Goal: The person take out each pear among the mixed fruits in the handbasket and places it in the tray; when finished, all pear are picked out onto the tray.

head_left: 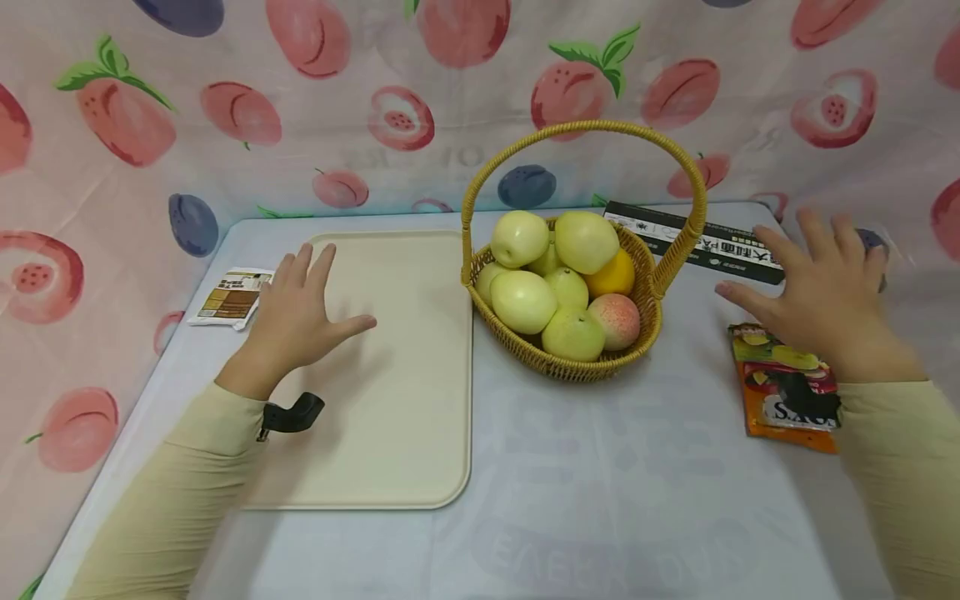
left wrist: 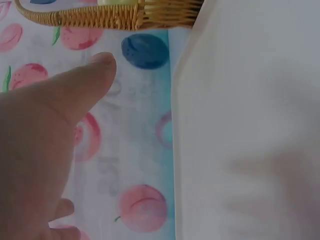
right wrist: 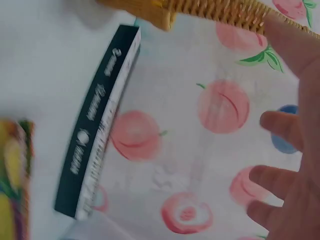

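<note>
Colourful packet [head_left: 761,379] partly hidden behind the right hand [head_left: 832,296]

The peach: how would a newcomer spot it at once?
On the white table, find the tall-handled basket. At its front right, just in front of the orange, sits the peach. Its speckled pinkish-red skin stands out from the pale green fruit beside it.

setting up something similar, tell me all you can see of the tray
The tray is cream, smooth and plastic-looking: a rectangle with rounded corners and a raised rim. It lies flat on the table, left of the basket; whether they touch is unclear. The left hand and sleeve hide much of its left edge; shadows fall across it. Nothing lies on it.
</note>
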`<action>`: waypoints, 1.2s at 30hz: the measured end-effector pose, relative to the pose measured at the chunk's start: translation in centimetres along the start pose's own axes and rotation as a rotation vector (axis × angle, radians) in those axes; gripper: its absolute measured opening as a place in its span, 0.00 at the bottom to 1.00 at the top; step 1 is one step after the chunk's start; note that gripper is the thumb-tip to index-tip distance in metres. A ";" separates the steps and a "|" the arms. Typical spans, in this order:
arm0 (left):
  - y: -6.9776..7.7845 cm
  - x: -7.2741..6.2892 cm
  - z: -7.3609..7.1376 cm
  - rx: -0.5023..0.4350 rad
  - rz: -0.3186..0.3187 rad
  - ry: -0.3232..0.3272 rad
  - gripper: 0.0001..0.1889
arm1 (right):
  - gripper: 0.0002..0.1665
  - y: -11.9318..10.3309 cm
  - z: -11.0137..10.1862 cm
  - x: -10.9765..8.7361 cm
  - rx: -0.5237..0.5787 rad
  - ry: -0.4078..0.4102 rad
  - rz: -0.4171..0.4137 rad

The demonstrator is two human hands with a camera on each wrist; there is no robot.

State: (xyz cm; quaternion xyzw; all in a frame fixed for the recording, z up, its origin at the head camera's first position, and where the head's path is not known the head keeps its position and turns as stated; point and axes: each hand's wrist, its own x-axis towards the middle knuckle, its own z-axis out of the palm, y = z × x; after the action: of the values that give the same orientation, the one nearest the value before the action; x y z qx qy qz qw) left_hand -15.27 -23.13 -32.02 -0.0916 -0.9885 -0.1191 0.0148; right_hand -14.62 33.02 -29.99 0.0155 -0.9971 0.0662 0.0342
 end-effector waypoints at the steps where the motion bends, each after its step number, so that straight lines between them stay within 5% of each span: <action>1: 0.2 0.0 0.2 -0.014 0.024 0.015 0.56 | 0.57 0.0 0.3 -0.2 0.056 0.014 -0.020; 6: 1.3 0.1 1.3 -0.153 0.134 0.085 0.50 | 0.55 -0.3 1.6 -1.1 0.331 -0.051 -0.049; 11: 2.8 0.4 2.2 -0.288 0.203 0.128 0.43 | 0.55 -1.6 2.5 -1.6 0.473 -0.137 -0.017; 16: 4.4 0.7 3.0 -0.334 0.251 0.153 0.37 | 0.50 -3.2 3.6 -1.9 0.590 -0.130 -0.053; 24: 6.9 1.3 4.4 -0.427 0.323 0.112 0.31 | 0.43 -4.5 5.7 -2.0 0.679 -0.175 -0.104; 36: 10.8 2.7 5.9 -0.627 0.312 -0.004 0.35 | 0.44 -5.0 7.2 -1.8 0.717 -0.304 -0.056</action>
State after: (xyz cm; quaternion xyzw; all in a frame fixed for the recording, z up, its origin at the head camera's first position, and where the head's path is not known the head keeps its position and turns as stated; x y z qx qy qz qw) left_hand -15.93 -10.89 -35.14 -0.2418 -0.8781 -0.4129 0.0020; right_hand -13.15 27.16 -36.55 0.0636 -0.9034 0.4067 -0.1199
